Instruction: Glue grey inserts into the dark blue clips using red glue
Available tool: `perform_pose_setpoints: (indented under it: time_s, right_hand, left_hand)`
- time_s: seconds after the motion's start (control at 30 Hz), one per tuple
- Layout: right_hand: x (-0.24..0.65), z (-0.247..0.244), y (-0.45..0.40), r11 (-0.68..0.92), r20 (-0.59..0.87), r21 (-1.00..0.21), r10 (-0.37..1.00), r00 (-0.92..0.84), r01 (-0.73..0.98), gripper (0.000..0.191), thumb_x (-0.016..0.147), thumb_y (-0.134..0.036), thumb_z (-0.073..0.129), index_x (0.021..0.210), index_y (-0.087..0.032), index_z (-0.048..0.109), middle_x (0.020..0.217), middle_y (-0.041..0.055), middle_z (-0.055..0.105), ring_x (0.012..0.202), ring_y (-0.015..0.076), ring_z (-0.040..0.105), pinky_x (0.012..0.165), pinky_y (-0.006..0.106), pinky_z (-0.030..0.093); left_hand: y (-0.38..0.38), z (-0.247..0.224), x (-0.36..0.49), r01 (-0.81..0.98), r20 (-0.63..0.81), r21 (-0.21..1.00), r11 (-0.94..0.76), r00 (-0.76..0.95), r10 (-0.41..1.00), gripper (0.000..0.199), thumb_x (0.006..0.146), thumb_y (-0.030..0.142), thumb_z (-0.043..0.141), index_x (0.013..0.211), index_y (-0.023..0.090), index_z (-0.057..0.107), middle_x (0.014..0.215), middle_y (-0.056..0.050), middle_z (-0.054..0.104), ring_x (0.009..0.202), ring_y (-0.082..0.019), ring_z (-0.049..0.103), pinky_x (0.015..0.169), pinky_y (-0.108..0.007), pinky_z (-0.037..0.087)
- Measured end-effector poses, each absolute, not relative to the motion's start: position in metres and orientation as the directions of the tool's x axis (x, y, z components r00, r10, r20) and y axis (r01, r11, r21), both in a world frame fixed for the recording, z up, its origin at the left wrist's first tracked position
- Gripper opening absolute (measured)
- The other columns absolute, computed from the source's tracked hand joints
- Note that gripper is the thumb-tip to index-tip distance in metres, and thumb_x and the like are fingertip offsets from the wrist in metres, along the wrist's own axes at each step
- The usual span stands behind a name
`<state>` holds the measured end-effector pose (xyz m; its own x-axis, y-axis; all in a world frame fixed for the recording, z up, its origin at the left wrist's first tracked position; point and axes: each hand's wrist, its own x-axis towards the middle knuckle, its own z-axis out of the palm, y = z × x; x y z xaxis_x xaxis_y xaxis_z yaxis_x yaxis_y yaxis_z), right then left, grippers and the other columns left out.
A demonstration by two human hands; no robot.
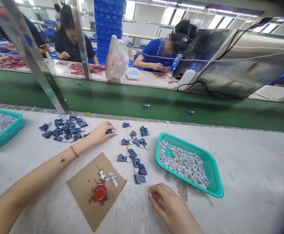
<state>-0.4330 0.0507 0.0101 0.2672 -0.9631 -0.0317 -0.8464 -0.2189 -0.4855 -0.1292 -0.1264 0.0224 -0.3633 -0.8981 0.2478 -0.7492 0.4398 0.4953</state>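
My left hand (102, 132) reaches across the table with its fingers closed on a dark blue plastic part (110, 131), which has a pale tip. Beside it on the left lies a pile of similar blue parts (67, 128), and more blue parts (135, 162) are scattered to its right. Near the front, my right hand (166, 200) pinches a small grey piece (150, 195), mostly hidden by the fingers. A brown cardboard square (83, 188) between my arms carries a red cap (100, 193) in spilled liquid and several small grey pieces (112, 178).
A teal basket (218, 182) of grey pieces stands right of the blue parts; another teal basket (9, 138) is at the far left. Beyond the table runs a green conveyor belt (112, 100) with a metal post (46, 78) before it. Co-workers sit on the far side.
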Motion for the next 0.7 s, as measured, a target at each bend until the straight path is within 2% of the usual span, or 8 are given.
perform_pose_setpoints:
  time_s: [0.17, 0.27, 0.33, 0.43, 0.5, 0.53, 0.6, 0.7]
  right_hand:
    - [-0.435, 0.006, 0.056, -0.225, -0.019, -0.522, -0.961, 0.275, -0.823, 0.016, 0.087, -0.021, 0.051, 0.094, -0.022, 0.066, 0.093, 0.0063, 0.068, 0.087, 0.0217, 0.066, 0.077, 0.035, 0.055]
    - [-0.437, 0.007, 0.059, -0.225, 0.018, -0.554, -0.966, 0.258, -0.802, 0.022, 0.089, -0.029, 0.053, 0.106, -0.024, 0.066, 0.098, 0.0064, 0.069, 0.088, 0.0212, 0.067, 0.078, 0.035, 0.056]
    - [-0.437, 0.007, 0.061, -0.229, 0.051, -0.558, -0.969, 0.242, -0.798, 0.023, 0.09, -0.034, 0.052, 0.104, -0.024, 0.067, 0.096, 0.0071, 0.07, 0.085, 0.0218, 0.067, 0.075, 0.035, 0.057]
    - [-0.435, 0.006, 0.061, -0.237, 0.105, -0.568, -0.971, 0.217, -0.788, 0.027, 0.092, -0.038, 0.047, 0.094, -0.023, 0.07, 0.091, 0.008, 0.071, 0.079, 0.0218, 0.068, 0.069, 0.034, 0.057]
    - [-0.434, 0.004, 0.062, -0.244, 0.131, -0.569, -0.97, 0.207, -0.785, 0.031, 0.093, -0.041, 0.045, 0.089, -0.024, 0.07, 0.088, 0.0079, 0.071, 0.075, 0.0212, 0.068, 0.066, 0.032, 0.057]
    - [-0.433, 0.002, 0.062, -0.251, 0.145, -0.566, -0.968, 0.204, -0.785, 0.032, 0.094, -0.042, 0.045, 0.087, -0.024, 0.07, 0.087, 0.0078, 0.071, 0.074, 0.0209, 0.067, 0.065, 0.032, 0.057]
    - [-0.433, -0.003, 0.064, -0.272, 0.183, -0.551, -0.962, 0.203, -0.789, 0.032, 0.094, -0.044, 0.047, 0.084, -0.024, 0.07, 0.086, 0.0074, 0.071, 0.074, 0.0206, 0.067, 0.066, 0.032, 0.056]
    - [-0.432, -0.012, 0.069, -0.319, 0.272, -0.508, -0.941, 0.203, -0.8, 0.027, 0.094, -0.041, 0.049, 0.084, -0.024, 0.068, 0.089, 0.0059, 0.07, 0.083, 0.0203, 0.068, 0.073, 0.032, 0.056]
  left_hand:
    - [-0.104, 0.027, -0.121, -0.764, 0.306, 0.531, 0.367, -0.231, -0.924, 0.025, 0.086, 0.022, 0.056, 0.105, 0.014, 0.069, 0.117, -0.014, 0.059, 0.107, -0.026, 0.06, 0.098, -0.04, 0.047]
    - [-0.08, 0.038, -0.116, -0.713, 0.293, 0.646, 0.273, -0.098, -0.951, 0.023, 0.087, 0.022, 0.053, 0.102, 0.015, 0.069, 0.106, -0.012, 0.067, 0.101, -0.026, 0.063, 0.096, -0.041, 0.048]
    - [-0.06, 0.044, -0.112, -0.573, 0.158, 0.808, 0.137, -0.014, -0.987, 0.026, 0.088, 0.025, 0.053, 0.108, 0.016, 0.067, 0.096, -0.009, 0.071, 0.088, -0.024, 0.067, 0.089, -0.041, 0.051]
    - [-0.031, 0.049, -0.106, -0.186, -0.128, 0.975, -0.124, -0.011, -0.992, 0.032, 0.087, 0.032, 0.057, 0.115, 0.017, 0.061, 0.1, -0.01, 0.073, 0.083, -0.021, 0.07, 0.082, -0.036, 0.055]
    - [-0.012, 0.049, -0.101, -0.017, -0.246, 0.969, -0.246, -0.058, -0.967, 0.033, 0.085, 0.038, 0.06, 0.112, 0.017, 0.061, 0.1, -0.01, 0.073, 0.078, -0.018, 0.069, 0.073, -0.031, 0.055]
    - [-0.004, 0.048, -0.099, 0.006, -0.287, 0.958, -0.288, -0.081, -0.955, 0.033, 0.084, 0.041, 0.061, 0.107, 0.018, 0.062, 0.095, -0.009, 0.073, 0.068, -0.016, 0.067, 0.063, -0.028, 0.053]
    - [0.012, 0.044, -0.095, 0.006, -0.329, 0.944, -0.331, -0.101, -0.939, 0.032, 0.08, 0.046, 0.065, 0.098, 0.02, 0.065, 0.081, -0.004, 0.069, 0.049, -0.01, 0.053, 0.046, -0.023, 0.039]
    - [0.035, 0.037, -0.091, 0.023, -0.347, 0.937, -0.349, -0.076, -0.935, 0.032, 0.077, 0.052, 0.065, 0.08, 0.02, 0.067, 0.066, 0.001, 0.057, 0.044, -0.007, 0.035, 0.043, -0.023, 0.025]
